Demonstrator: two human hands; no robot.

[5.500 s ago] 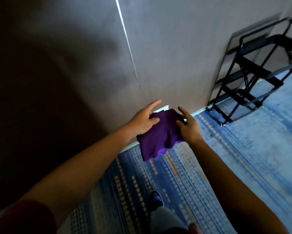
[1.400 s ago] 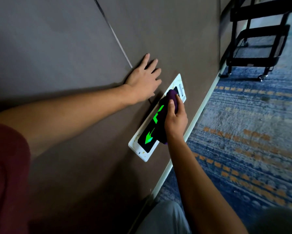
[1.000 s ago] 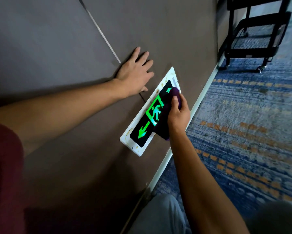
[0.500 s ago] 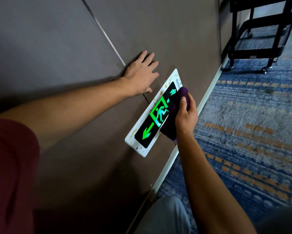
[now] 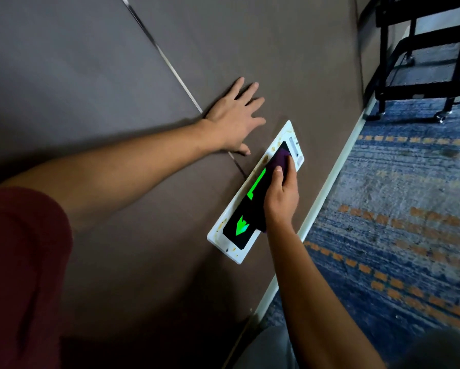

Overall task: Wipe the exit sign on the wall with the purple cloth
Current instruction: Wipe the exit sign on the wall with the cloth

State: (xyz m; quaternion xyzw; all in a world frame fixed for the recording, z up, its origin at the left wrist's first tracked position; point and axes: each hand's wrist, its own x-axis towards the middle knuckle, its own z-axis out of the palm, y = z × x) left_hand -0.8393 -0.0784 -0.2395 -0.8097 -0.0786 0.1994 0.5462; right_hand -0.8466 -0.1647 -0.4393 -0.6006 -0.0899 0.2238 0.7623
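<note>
The exit sign (image 5: 238,230) is a white-framed black panel with a lit green arrow, set low in the brown wall just above the skirting. Brownish specks dot its white frame. My right hand (image 5: 280,197) grips the purple cloth (image 5: 278,162) and presses it against the sign's face, covering the middle and upper part of the panel. Only the arrow and a green bar show beside the cloth. My left hand (image 5: 237,118) lies flat on the wall with its fingers spread, up and left of the sign.
A metal seam (image 5: 170,65) runs diagonally across the wall panels (image 5: 250,35). A white skirting (image 5: 327,187) meets blue and orange patterned carpet (image 5: 396,222). A black wheeled metal cart (image 5: 420,59) stands at the top right. My knees show at the bottom edge.
My right hand has slid the cloth from the sign's right edge back over the middle of the panel, hiding the running-man symbol. The left hand stays flat on the wall.
</note>
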